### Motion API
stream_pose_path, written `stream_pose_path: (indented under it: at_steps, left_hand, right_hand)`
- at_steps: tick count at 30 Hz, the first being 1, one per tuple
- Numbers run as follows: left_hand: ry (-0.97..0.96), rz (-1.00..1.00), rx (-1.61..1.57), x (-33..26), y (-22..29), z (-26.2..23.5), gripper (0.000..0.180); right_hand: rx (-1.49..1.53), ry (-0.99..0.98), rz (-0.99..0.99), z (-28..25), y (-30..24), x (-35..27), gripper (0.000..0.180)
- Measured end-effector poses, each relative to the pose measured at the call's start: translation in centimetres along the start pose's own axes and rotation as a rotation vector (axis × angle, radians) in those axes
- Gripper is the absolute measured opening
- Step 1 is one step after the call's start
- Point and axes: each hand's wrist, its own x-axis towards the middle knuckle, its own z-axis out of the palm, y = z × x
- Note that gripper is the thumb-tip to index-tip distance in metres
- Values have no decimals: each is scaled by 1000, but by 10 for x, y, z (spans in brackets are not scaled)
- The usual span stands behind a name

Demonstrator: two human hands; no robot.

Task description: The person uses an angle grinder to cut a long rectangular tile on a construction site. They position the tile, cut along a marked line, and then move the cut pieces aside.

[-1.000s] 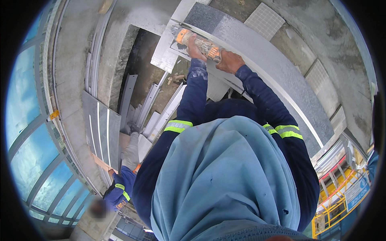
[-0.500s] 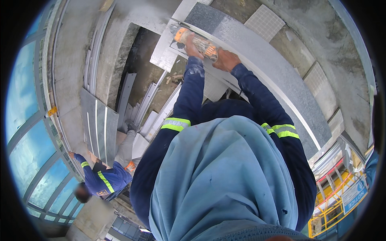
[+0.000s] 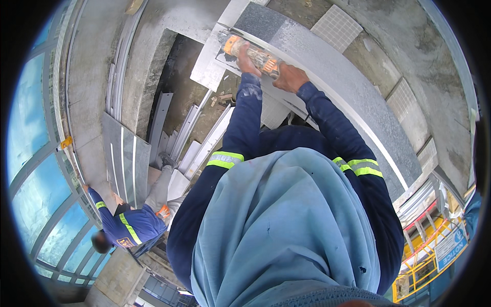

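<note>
Both my hands are wrapped round a dusty orange angle grinder [image 3: 262, 60]. My left hand [image 3: 246, 60] grips it toward the head, and my right hand [image 3: 290, 78] closes on its rear end. The grinder lies across the far left part of a long grey stone slab [image 3: 327, 66], its disc end at the slab's pale long edge. Dust blurs the disc, so I cannot tell how deep it sits. Below the grinder's head is a white board [image 3: 207, 71] under the slab's end.
Left of me a co-worker in a blue jacket [image 3: 125, 225] bends beside a grey striped slab [image 3: 128, 163]. Metal channels [image 3: 186, 133] and scraps lie on the floor between us. Square tiles [image 3: 337, 28] lie beyond my slab. A yellow barrier [image 3: 419, 271] stands at lower right.
The grinder and both my hands have shifted very slightly to the right along the slab. The co-worker's arm and head have moved a little to the left.
</note>
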Motion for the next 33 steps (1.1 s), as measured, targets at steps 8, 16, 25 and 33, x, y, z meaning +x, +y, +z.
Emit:
stream_pose_path:
  at_steps: [8, 16, 25, 33]
  left_hand:
    - [-1, -21, 6, 11, 3, -5, 42]
    - [47, -8, 0, -13, 0, 9, 43]
    - [22, 10, 7, -2, -2, 2, 44]
    - [-2, 16, -5, 3, 3, 3, 41]
  right_hand:
    - [-14, 9, 6, 2, -4, 7, 54]
    - [-18, -22, 31, -4, 1, -11, 55]
    - [-31, -23, 28, -4, -3, -5, 50]
    - [-35, -20, 21, -2, -6, 0, 51]
